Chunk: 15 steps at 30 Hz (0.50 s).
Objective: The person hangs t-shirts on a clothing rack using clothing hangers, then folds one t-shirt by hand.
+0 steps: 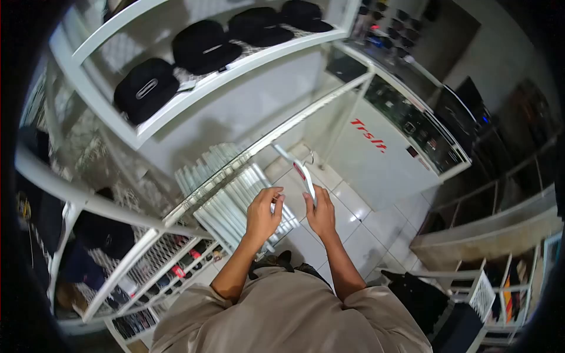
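A white clothes hanger (301,172) with a red label and a metal hook stands tilted in front of me. My right hand (321,213) is closed round its near end. To the left, my left hand (263,216) is loosely curled, thumb and fingers apart, and I see nothing held in it. Just beside and under that hand is a row of white hangers (232,203), packed closely along a metal rail (259,146). Part of the row is hidden behind my left hand and forearm.
Black caps (203,47) line a white shelf (235,62) above the rail. At the right stands a white glass-topped counter (376,150) with red lettering. More racks with caps and small goods (176,270) are at the left, and shelving (512,282) at the lower right.
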Motion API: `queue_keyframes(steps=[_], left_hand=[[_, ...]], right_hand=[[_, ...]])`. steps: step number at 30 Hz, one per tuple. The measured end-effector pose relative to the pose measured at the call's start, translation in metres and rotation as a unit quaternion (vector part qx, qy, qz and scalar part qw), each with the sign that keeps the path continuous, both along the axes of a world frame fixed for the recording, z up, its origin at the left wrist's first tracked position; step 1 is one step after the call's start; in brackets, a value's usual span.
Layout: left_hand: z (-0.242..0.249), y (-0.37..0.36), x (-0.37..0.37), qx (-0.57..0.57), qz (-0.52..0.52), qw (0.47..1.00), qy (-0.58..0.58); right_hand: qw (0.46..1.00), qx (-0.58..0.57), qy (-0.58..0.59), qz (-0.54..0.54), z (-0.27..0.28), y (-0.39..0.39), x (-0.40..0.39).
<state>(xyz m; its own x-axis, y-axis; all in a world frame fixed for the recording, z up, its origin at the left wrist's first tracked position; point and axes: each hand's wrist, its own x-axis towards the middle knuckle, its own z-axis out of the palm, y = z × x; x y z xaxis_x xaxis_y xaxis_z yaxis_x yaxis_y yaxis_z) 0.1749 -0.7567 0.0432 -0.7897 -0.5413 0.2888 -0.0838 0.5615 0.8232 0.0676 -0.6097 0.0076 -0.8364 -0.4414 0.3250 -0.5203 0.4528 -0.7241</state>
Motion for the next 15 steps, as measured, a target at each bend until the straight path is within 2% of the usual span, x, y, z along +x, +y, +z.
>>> queue_keyframes(steps=[3, 5, 7, 9, 10, 12, 13, 14, 15], left_hand=[[0.013, 0.017, -0.017, -0.070, -0.046, 0.996, 0.014], [0.019, 0.036, -0.031, -0.069, -0.084, 0.994, 0.007], [0.028, 0.058, -0.047, -0.206, -0.112, 0.969, 0.083], [0.033, 0.081, -0.058, -0.216, -0.166, 0.960, 0.069], [0.030, 0.092, -0.065, -0.259, -0.224, 0.937, 0.074], [0.028, 0.119, -0.077, -0.298, -0.303, 0.901, 0.087], [0.030, 0.137, -0.081, -0.272, -0.352, 0.892, 0.075], [0.030, 0.158, -0.082, -0.245, -0.401, 0.880, 0.061], [0.029, 0.180, -0.080, -0.243, -0.426, 0.869, 0.067]], right_hand=[[0.999, -0.021, 0.008, -0.046, 0.027, 0.058, 0.009], [0.999, 0.006, -0.035, -0.041, 0.043, 0.102, 0.018], [0.996, -0.004, -0.035, -0.077, 0.056, 0.141, 0.032], [0.992, -0.003, -0.088, -0.094, 0.075, 0.179, 0.051], [0.977, 0.004, -0.172, -0.122, 0.096, 0.195, 0.063], [0.971, -0.002, -0.154, -0.181, 0.099, 0.230, 0.080], [0.966, -0.002, -0.139, -0.218, 0.100, 0.248, 0.093], [0.966, 0.004, -0.069, -0.251, 0.094, 0.266, 0.101], [0.958, 0.002, -0.070, -0.278, 0.090, 0.281, 0.111]])
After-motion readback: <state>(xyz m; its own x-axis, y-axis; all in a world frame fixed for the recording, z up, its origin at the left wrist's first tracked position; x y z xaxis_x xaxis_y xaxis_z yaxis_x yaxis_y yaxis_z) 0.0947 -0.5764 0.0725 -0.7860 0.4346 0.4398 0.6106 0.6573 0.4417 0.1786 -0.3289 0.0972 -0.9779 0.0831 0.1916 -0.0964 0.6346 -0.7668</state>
